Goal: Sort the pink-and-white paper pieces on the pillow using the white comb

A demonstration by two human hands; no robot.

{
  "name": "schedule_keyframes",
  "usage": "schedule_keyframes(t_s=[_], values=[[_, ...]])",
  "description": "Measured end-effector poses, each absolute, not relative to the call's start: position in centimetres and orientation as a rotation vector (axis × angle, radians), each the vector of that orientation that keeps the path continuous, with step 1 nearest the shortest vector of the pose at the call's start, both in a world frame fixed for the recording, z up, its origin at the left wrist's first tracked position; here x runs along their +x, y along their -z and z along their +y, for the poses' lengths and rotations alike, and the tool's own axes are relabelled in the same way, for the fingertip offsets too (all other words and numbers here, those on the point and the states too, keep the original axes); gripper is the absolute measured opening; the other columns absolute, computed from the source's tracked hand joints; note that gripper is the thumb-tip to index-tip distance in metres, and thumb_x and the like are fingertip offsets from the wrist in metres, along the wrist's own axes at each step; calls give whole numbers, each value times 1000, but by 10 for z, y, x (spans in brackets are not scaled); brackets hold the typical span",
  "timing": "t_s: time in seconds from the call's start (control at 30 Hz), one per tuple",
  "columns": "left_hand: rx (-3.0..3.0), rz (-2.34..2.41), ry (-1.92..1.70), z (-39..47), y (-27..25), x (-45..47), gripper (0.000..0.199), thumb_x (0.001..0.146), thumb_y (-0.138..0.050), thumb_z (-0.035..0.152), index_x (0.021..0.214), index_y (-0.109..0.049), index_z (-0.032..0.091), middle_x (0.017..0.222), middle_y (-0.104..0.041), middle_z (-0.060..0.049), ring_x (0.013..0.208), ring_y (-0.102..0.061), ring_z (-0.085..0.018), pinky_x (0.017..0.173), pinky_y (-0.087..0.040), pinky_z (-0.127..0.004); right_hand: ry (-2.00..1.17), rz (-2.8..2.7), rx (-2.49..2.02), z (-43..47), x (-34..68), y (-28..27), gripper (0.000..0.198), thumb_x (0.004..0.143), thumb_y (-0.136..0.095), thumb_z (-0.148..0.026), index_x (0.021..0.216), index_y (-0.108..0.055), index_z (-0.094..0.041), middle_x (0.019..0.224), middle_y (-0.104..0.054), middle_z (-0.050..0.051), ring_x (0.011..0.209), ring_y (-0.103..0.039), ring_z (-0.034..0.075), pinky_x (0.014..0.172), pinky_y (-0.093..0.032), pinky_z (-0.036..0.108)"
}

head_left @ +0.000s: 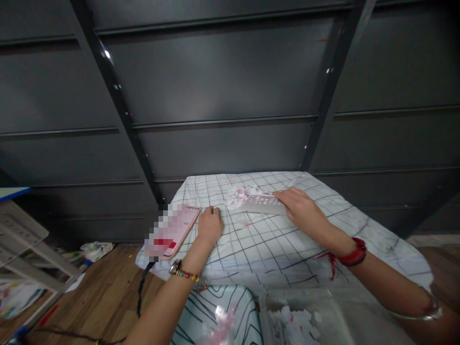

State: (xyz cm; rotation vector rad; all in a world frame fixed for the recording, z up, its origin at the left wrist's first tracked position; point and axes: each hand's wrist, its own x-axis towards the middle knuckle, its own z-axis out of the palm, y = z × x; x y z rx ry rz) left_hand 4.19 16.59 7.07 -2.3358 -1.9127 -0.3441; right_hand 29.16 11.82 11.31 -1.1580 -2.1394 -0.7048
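My right hand [300,207] grips the right end of a white plastic tray-like piece [264,205] with rows of small cells or slots; it is tilted over the cloth. Touching its far left edge is a heap of small white and pink pieces [241,195]; their exact kind is too small to tell. My left hand [211,225] rests on the white checked cloth [258,249], fingers curled and pressed together, the palm side hidden. Just left of it lies a pink phone [185,223] with a lit screen, partly pixelated.
In front stand a clear plastic box [338,316] holding white pieces [296,326] and a pale green patterned surface [194,316] with a shiny pink plastic bag [221,328]. A dark panelled wall [226,76] rises behind the table. A black cord [141,290] hangs at left, near a white rack [25,235].
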Motion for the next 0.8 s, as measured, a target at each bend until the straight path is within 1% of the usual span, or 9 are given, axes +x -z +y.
schedule_keyframes(t_s=[0.23,0.37,0.53,0.67,0.8], values=[[-2317,-1905,315,167,-70,42,36,87,-40,15,120,-54,10,126,-52,-15,113,-51,-25,94,-39,-34,848,-2190,-1239,113,311,-106,40,72,-37,2,102,-61,-8,78,-63,10,78,-51,22,74,-43,34],[-2327,-1912,318,167,-70,42,36,87,-40,15,120,-54,10,126,-52,-16,113,-51,-24,94,-39,-33,888,-2152,-1233,119,309,-111,37,72,-38,2,99,-62,-8,79,-63,10,79,-51,22,74,-42,34],[-2321,-1900,310,168,-69,42,36,86,-40,15,120,-54,10,126,-52,-15,113,-51,-24,94,-39,-33,885,-2157,-1194,122,292,-115,37,74,-37,2,101,-61,-8,79,-62,10,77,-50,21,72,-40,32],[-2329,-1898,321,168,-69,42,37,86,-40,15,120,-53,11,126,-52,-15,114,-51,-24,95,-39,-33,886,-2203,-1165,130,272,-115,37,75,-36,3,97,-62,-10,77,-62,9,75,-49,20,70,-39,32],[-2339,-1892,335,168,-68,41,35,87,-41,15,119,-54,11,125,-52,-15,112,-52,-24,94,-40,-33,874,-2178,-1174,137,267,-118,34,77,-37,1,98,-62,-10,78,-62,9,76,-50,21,71,-39,32]])
